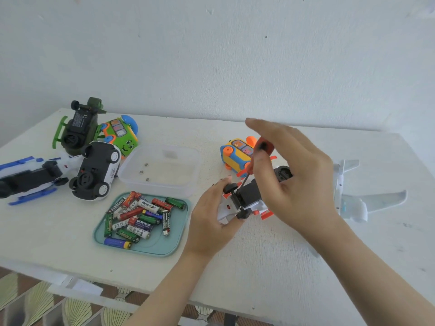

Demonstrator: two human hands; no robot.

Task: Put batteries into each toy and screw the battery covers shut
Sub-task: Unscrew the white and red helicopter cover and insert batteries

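Note:
A white and orange toy car (pixel 247 200) lies upside down on the table, its black underside facing up. My left hand (pixel 211 217) grips its front end. My right hand (pixel 294 175) holds a red-handled screwdriver (pixel 260 151) upright, thumb and fingers around the handle, the shaft angled down into the car's underside. A teal tray (pixel 181 234) near the front edge holds several loose batteries (pixel 138 217). A clear plastic box (pixel 186 184) behind it contains three small screws (pixel 143 171).
At the far left lie a blue-white toy (pixel 26 177), a white car (pixel 96 170), a dark green vehicle (pixel 80 125) and a green bus (pixel 122 135). A yellow-blue bus (pixel 237 154) sits behind my hands. A white plane (pixel 353 191) lies at right. The table edge runs close in front.

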